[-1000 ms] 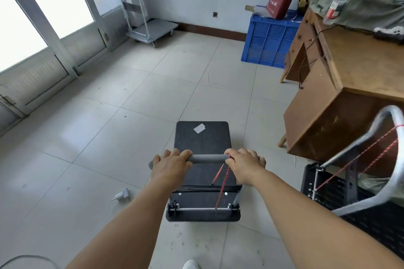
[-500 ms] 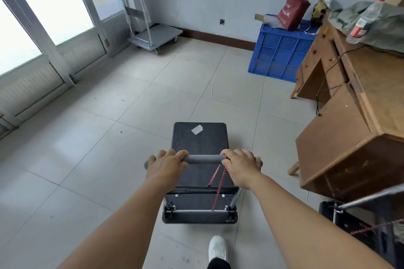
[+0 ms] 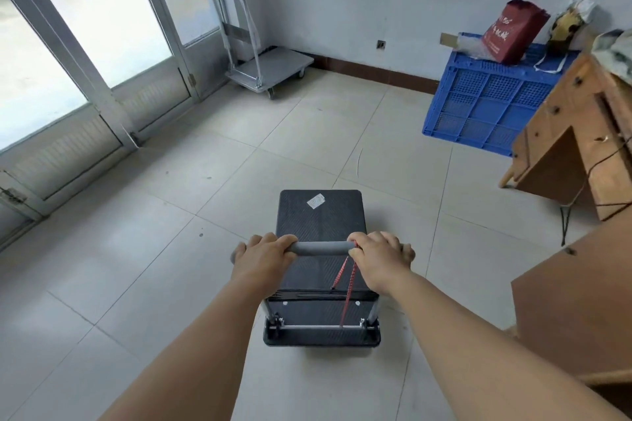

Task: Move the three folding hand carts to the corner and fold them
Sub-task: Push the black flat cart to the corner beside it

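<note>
A black folding hand cart (image 3: pixel 319 215) stands on the tiled floor right in front of me, its handle upright. My left hand (image 3: pixel 263 255) grips the left end of the grey foam handle bar (image 3: pixel 323 247), and my right hand (image 3: pixel 378 256) grips the right end, where a red cord hangs down. A silver hand cart (image 3: pixel 273 68) with its handle raised stands in the far corner beside the glass doors. No third cart shows in this view.
Glass doors (image 3: pixel 85 44) run along the left. A blue plastic crate (image 3: pixel 492 102) with a red bag (image 3: pixel 513 31) on it stands by the back wall. A wooden desk (image 3: pixel 581 133) lies tipped at the right, with a brown panel (image 3: pixel 574 314) nearer me.
I have walked forward with the black cart toward the far corner. The cart with the red cord at the right edge has dropped out of view, and the silver cart looks nearer.
</note>
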`<state>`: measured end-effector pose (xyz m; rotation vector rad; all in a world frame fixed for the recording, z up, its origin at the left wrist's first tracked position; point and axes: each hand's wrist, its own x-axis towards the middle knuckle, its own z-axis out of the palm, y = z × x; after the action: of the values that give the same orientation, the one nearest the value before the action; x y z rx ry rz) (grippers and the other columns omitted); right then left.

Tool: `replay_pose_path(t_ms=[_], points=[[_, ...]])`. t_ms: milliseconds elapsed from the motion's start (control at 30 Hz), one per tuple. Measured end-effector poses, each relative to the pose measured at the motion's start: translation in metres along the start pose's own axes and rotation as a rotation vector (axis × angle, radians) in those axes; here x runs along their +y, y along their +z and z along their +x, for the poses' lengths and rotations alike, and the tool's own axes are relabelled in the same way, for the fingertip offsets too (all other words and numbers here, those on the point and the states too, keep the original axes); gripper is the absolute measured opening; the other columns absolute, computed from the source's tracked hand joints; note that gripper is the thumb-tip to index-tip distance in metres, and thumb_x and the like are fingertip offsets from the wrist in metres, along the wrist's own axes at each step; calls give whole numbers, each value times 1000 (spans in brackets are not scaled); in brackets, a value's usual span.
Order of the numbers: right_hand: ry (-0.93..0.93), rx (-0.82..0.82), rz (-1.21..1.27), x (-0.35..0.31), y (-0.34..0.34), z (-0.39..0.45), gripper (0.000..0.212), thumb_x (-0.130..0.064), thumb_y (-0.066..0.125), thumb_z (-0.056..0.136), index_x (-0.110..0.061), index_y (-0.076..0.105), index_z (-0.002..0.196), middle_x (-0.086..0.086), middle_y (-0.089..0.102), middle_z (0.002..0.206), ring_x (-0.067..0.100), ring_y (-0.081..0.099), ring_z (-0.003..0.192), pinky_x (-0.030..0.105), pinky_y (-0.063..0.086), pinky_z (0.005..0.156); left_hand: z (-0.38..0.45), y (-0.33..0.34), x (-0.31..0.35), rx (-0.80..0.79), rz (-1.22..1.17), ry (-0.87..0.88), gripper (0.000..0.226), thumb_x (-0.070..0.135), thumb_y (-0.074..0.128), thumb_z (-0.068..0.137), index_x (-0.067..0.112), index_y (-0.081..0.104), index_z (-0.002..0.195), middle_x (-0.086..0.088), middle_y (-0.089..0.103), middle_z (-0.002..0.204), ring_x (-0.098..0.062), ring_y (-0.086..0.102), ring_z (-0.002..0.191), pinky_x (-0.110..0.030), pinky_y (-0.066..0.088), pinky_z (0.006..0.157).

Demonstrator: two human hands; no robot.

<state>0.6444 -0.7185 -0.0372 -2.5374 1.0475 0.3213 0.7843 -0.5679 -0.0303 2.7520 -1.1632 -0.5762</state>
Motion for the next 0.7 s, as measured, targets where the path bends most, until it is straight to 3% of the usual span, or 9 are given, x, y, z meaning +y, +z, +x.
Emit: replay_pose_path(t_ms=[700], points=[[39, -23, 26, -50, -105, 296, 30, -38, 27, 100, -40, 45, 124, -4, 47, 132, 22, 34, 125, 44, 25, 103, 308, -102, -30, 13, 66, 54, 34, 30, 31, 101, 36, 36, 134, 0, 47, 128, -24, 37, 123, -45, 23, 109]])
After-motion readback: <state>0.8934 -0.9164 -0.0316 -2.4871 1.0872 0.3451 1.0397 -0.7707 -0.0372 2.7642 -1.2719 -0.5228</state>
